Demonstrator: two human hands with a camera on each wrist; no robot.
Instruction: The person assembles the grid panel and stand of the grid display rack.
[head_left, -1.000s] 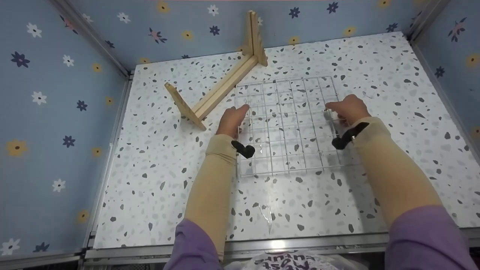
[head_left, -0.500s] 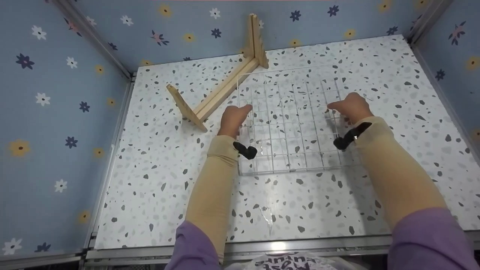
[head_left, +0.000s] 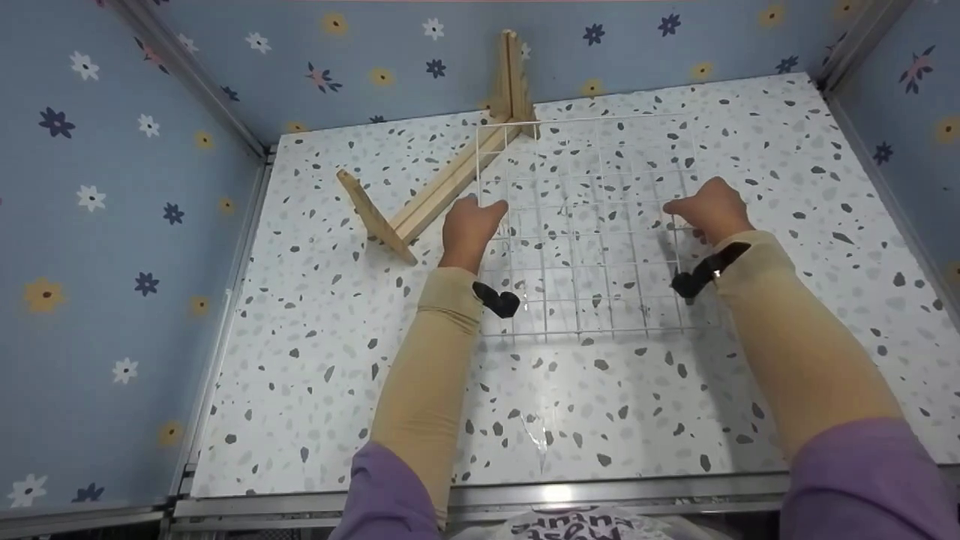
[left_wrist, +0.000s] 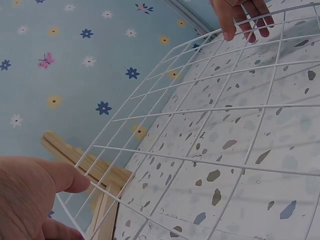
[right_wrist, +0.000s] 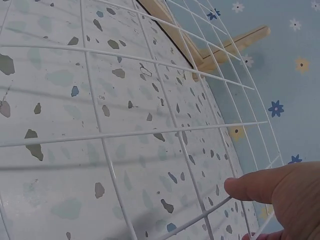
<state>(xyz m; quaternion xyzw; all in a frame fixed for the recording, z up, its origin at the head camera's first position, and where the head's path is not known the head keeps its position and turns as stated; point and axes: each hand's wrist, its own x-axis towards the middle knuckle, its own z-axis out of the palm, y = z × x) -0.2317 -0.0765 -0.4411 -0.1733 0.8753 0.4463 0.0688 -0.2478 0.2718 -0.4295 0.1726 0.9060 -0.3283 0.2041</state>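
A white wire grid panel is held between both hands, its far side tilted up over the speckled table. My left hand grips its left edge; in the left wrist view that hand has the thumb on a wire and a finger beneath. On the opposite edge, my right hand pinches the grid, and its thumb lies along a wire in the right wrist view. Behind the panel stands a wooden frame, a long beam with an upright piece at each end, overlapped by the grid's far left corner.
Blue flower-patterned walls enclose the back and sides of the white speckled table. A metal rail runs along the near edge. A strip of clear film or tape lies near the front.
The grid's far edge has risen and moved away from me, so it now overlaps the wooden frame. Both hands have shifted slightly forward with it, keeping their grip.
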